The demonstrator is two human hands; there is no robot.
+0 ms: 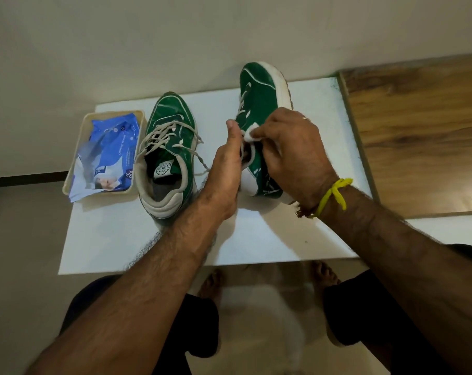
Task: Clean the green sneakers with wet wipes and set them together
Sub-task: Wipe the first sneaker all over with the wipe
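Right hand (291, 147) first: its fingers (259, 136) are curled tight on a small white wet wipe (250, 133), pinning the wad against the green upper of the right sneaker (259, 104), just by the laces near the centre of the frame. A ring shows on one finger, and a yellow thread band (335, 194) circles that wrist.

Over to the left hand (225, 169): it sits at the shoe's open collar, thumb pointing straight up along the near side of the upper, the other fingers tucked out of sight behind or inside the shoe, so it appears to be gripping it there. This sneaker is tipped onto its side, white sole edge turned toward the right of the frame, toe pointing to the top, heel low by the right wrist.

Just left of it, apart from it, stands the second green sneaker (167, 147), upright on the white desk (270, 234), grey laces loose and trailing toward the left hand, its opening facing the camera with a round label inside on the insole.

Further left, in the middle-left of the frame, a cream tray (67, 185) rests on the desk's corner and holds a blue wet-wipes pack (107, 155), crumpled and spilling over the tray's near edge.

At the right a wooden surface (418, 125) butts against the desk. At the bottom, the person's dark-clad knees and bare feet (210, 285) on a pale floor.
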